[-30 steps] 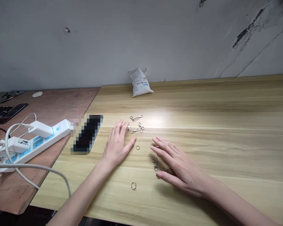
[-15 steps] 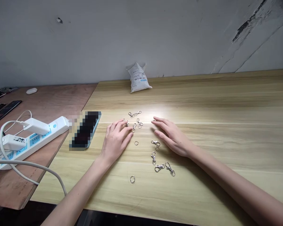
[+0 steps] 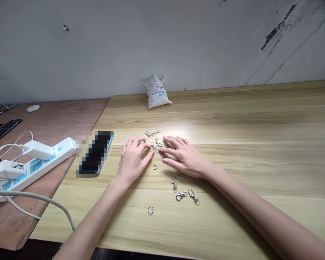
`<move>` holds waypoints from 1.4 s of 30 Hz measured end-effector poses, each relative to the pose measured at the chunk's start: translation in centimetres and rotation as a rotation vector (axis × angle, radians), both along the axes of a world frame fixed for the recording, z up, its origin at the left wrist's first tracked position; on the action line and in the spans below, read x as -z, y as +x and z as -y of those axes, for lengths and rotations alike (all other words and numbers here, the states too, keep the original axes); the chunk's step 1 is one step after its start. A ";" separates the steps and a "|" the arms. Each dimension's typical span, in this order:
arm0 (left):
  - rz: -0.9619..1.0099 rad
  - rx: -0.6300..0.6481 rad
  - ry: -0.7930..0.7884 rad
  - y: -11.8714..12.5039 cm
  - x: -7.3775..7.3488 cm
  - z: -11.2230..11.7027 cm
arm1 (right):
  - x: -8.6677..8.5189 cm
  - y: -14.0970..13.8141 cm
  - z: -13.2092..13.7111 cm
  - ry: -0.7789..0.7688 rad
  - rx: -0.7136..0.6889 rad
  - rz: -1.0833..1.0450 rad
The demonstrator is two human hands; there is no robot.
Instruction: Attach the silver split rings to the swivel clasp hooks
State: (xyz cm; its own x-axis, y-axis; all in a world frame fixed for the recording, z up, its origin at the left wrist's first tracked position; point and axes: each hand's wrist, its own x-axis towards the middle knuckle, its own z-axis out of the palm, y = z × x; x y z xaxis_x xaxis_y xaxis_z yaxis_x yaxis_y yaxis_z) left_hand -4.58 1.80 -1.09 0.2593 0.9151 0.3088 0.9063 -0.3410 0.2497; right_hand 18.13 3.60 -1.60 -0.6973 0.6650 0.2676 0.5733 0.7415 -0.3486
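Observation:
My left hand (image 3: 134,157) rests on the wooden table with its fingers apart and bent around the left side of a small group of metal clasps. Its thumb tip is close to a silver lobster clasp (image 3: 153,146). From the other side my right hand (image 3: 183,156) reaches in, fingers spread, its index fingertip at a small ring by another clasp (image 3: 158,143). Just behind lies a pair of linked clasps (image 3: 152,134). A loose split ring (image 3: 155,167) sits between the hands. Nearer me are several clasps, one upright in view (image 3: 174,184), and another ring (image 3: 150,210).
A white plastic packet (image 3: 157,92) stands at the back by the wall. To the left lies a phone (image 3: 96,153) with a blurred screen. A white power strip (image 3: 66,145) with chargers and cables sits on the adjoining reddish board (image 3: 70,112).
My right hand has moved left to the group of clasps and now covers a clasp that showed below it. My left hand has stayed nearly in place. The view has shifted slightly.

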 end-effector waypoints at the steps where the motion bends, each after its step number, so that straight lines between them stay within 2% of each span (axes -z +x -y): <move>1: 0.002 0.006 -0.006 0.1 -0.1 -0.1 | -0.1 0.1 0.1 -0.007 -0.008 -0.011; 4: 0.002 0.017 -0.029 0.6 -0.3 -0.6 | -0.1 0.2 0.2 -0.037 -0.003 -0.051; 11: -0.003 -0.007 -0.165 1.7 -1.3 -2.4 | 0.7 0.3 -0.4 -0.059 0.122 -0.152; 15: -0.006 0.033 -0.192 1.9 -1.7 -3.0 | 0.9 0.2 -0.5 -0.060 0.148 -0.161; 23: 0.005 0.034 -0.188 2.4 -1.4 -3.8 | 0.8 0.1 -0.6 -0.060 0.172 -0.107; 29: 0.021 0.035 -0.202 2.8 -1.0 -4.4 | 0.8 -0.3 -0.6 0.017 0.168 0.035; 33: 0.074 0.031 -0.225 2.7 -0.8 -4.5 | 0.9 -0.4 -0.6 0.030 0.175 0.045; 39: 0.174 0.170 -0.149 2.0 -0.6 -3.8 | 0.8 0.1 -0.6 -0.064 0.174 -0.081; 42: 0.282 0.271 -0.126 1.9 -0.9 -3.3 | 0.6 0.4 -0.6 -0.113 0.107 -0.181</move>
State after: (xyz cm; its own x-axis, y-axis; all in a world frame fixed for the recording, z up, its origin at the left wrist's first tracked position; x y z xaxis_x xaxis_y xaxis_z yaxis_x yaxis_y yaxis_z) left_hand -2.66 5.13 -0.15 0.4178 0.8603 0.2920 0.6778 -0.5092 0.5304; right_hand 18.56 4.19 -2.19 -0.5687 0.7655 0.3011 0.5674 0.6301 -0.5301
